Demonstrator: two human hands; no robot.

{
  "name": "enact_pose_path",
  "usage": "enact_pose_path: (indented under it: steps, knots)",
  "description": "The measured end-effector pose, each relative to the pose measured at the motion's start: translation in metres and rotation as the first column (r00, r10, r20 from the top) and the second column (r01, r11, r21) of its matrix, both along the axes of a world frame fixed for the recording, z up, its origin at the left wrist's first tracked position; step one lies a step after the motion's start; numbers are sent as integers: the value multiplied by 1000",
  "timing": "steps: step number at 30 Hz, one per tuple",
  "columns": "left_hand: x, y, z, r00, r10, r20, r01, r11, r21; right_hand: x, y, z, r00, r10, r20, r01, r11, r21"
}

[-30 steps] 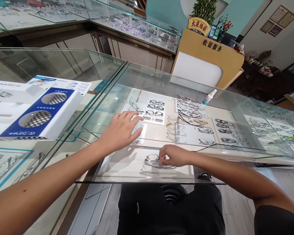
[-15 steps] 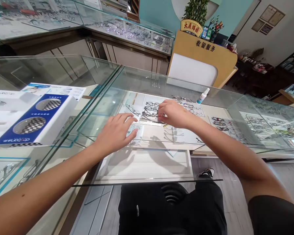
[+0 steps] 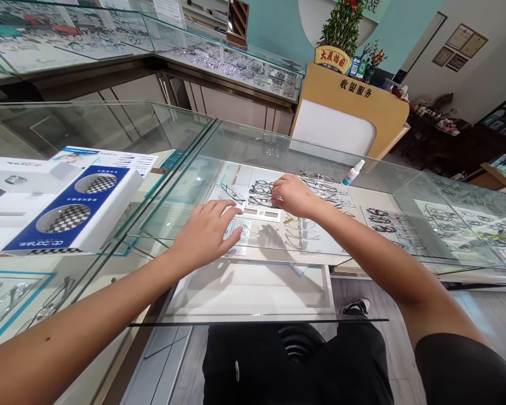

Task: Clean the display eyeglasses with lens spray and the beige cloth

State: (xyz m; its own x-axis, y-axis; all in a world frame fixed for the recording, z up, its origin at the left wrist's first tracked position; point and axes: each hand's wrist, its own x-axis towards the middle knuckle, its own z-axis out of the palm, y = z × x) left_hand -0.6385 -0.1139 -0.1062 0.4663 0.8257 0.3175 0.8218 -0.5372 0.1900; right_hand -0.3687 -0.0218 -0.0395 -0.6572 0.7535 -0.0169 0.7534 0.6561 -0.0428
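Observation:
My right hand reaches over the glass counter, its fingers curled down at the right end of the nearest pair of eyeglasses in a row of dark frames. The fingertips are partly hidden, but they appear to pinch that pair. My left hand hovers to the left with fingers spread and nothing in it. Just beyond its fingers a single pair of thin-rimmed glasses lies on a white sheet. A white label strip sits in front of the row.
An open white drawer juts out toward my lap. A blue and white box stands on the glass at left. A spray bottle stands behind the frames, with another tray of glasses to the right.
The nearest pair of glasses has shifted slightly away from me into the row, uncovering the white label strip. My left hand stays spread; the whole view has shifted a little.

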Motion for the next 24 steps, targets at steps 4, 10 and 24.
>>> enact_pose_path:
  steps: [4,10,24]
  knots:
    - [0,0,-2,1000,0,-12,0,1000,10,-1,1,0,999,-14,39,15,1000,-14]
    - [0,-1,0,1000,0,-17,0,1000,-9,-10,-60,28,990,-38,-134,35,999,-20]
    - [1,-2,-2,1000,9,22,-8,1000,-14,-22,-95,-153,990,-99,-98,81,980,-180]
